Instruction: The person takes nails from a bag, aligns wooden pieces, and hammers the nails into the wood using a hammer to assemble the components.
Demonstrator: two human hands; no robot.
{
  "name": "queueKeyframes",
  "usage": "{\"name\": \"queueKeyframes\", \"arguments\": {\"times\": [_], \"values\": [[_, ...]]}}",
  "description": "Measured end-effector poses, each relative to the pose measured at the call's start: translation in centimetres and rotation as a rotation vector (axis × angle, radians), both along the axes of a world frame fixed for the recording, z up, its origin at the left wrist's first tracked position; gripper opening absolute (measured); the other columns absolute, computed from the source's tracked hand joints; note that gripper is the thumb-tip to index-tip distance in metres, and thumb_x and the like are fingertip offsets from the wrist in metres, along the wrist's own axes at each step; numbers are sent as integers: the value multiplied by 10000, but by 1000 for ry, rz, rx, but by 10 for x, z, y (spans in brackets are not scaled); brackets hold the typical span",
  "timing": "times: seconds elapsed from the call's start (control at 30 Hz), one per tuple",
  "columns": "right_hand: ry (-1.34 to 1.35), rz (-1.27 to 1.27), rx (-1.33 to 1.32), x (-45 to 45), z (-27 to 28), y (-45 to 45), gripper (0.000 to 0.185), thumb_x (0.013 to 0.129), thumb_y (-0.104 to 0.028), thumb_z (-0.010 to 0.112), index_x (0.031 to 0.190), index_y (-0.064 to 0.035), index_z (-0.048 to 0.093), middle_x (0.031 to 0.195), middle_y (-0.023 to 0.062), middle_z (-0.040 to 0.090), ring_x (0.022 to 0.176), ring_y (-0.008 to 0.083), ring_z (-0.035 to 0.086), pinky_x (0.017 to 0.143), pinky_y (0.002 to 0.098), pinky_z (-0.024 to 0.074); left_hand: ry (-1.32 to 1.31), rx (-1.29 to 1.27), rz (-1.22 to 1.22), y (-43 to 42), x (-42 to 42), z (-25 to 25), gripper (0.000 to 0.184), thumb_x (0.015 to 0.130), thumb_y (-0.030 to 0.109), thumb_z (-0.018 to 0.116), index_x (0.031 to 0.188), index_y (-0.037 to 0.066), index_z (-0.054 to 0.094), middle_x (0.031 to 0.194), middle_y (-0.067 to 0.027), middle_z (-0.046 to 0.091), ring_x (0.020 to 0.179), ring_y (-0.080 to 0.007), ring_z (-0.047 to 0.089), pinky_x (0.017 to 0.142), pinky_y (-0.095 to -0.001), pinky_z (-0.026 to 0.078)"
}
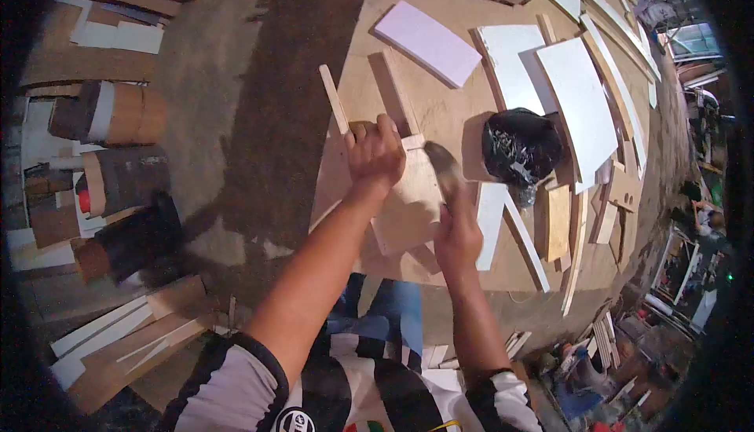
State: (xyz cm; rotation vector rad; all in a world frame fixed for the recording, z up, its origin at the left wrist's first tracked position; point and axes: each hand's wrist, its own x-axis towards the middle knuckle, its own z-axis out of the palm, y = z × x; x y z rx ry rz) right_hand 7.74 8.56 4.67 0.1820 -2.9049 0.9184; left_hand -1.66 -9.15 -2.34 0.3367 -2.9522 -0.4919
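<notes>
My left hand [377, 149] is closed over the upper edge of a small wooden assembly, its fingers curled round the wood. A flat plywood board [408, 208] forms the near part, and two narrow slats stick out beyond my fingers: a left slat [333, 96] and a right slat [400, 90]. My right hand [458, 236] grips a tool smeared by motion that looks like a hammer [444, 169]. Its dark end is close to the joint at the board's upper right corner. Whether it touches the wood, I cannot tell.
On the plywood worktable [440, 263] lie a pale purple block [428, 43], white panels [577, 106], a black plastic bag [521, 145] and several wood strips [525, 243]. Boards and offcuts [133, 338] are stacked on the floor at left.
</notes>
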Motion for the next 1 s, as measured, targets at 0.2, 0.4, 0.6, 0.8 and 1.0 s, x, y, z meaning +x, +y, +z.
{"name": "queueKeyframes", "arguments": {"times": [0.2, 0.4, 0.6, 0.8, 1.0], "values": [[166, 0, -44, 1, 0, -2, 648, 974, -147, 647, 1570, -192, 399, 955, 180, 661, 798, 395, 668, 671, 472, 561, -24, -21, 23, -2, -2, -2, 262, 936, 292, 614, 1043, 67, 533, 992, -185, 701, 1072, -363, 600, 956, -478, 376], [19, 5, 27, -1, 1, 1, 651, 941, -99, 667, 1546, -142, 431, 992, 177, 673, 799, 392, 674, 636, 463, 553, -192, 45, 4, -1, -2, 13, 221, 957, 249, 590, 1060, 60, 541, 972, -172, 696, 1099, -350, 585, 937, -474, 387], [-145, 8, 70, -7, -9, 1, 644, 938, -111, 677, 1537, -110, 440, 1035, 184, 680, 842, 423, 683, 671, 477, 570, -179, 53, -10, -2, -6, 8, 173, 979, 214, 547, 1086, 78, 541, 985, -184, 699, 1080, -351, 589, 933, -476, 389], [-38, -13, 55, -6, -4, 1, 621, 962, -138, 642, 1544, -183, 433, 1130, 199, 677, 928, 435, 687, 725, 456, 584, -81, 14, 9, -1, 3, 4, 154, 984, 224, 539, 1065, 93, 526, 1019, -187, 708, 1095, -352, 594, 927, -480, 384], [184, -19, -77, -7, -6, 7, 659, 967, -152, 621, 1575, -244, 381, 1134, 200, 684, 936, 432, 696, 738, 477, 592, -36, -28, 33, 0, -4, 4, 187, 948, 226, 590, 1066, 93, 530, 971, -159, 693, 1032, -360, 592, 927, -476, 380]]}}
